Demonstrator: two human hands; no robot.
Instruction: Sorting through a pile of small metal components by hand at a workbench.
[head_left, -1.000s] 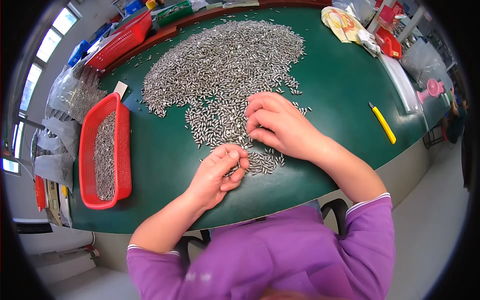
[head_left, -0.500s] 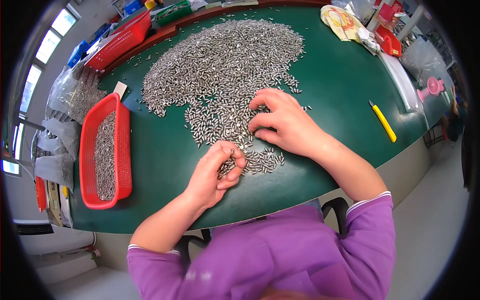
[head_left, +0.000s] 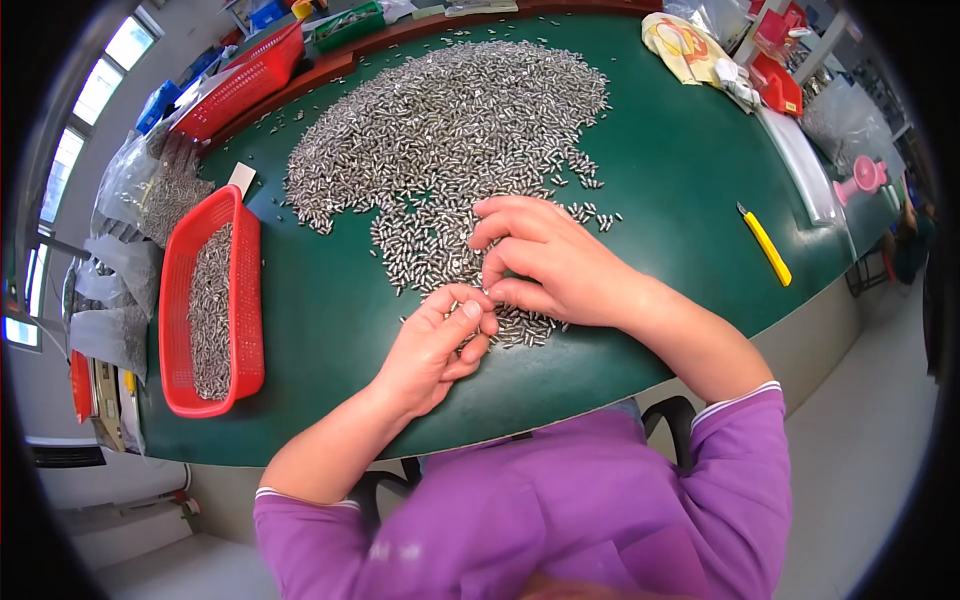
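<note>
A large heap of small, shiny, rod-shaped metal pins point(head_left: 440, 120) spreads over the green tabletop. My left hand point(head_left: 425, 350) is curled in front of the heap's near end, closed around a few of these pins; its fingers cover most of them. Just right of it, my right hand point(head_left: 570, 262) reaches over the near pins. Its thumb and forefinger come together at the tips of the left thumb and forefinger. Whatever sits in that pinch is too small and covered to make out. A few loose pins lie beneath both hands.
A red perforated basket point(head_left: 248, 330) holding more pins stands at left. Plastic bags of pins point(head_left: 110, 340) are beyond it. A yellow utility knife point(head_left: 768, 248) lies at right, near clear plastic sheets point(head_left: 800, 165). Another red basket point(head_left: 245, 85) sits at the back left.
My right hand has moved left and slightly down, bringing its fingertips to the left hand. The left thumb has closed over the forefinger, covering the pins seen there before.
</note>
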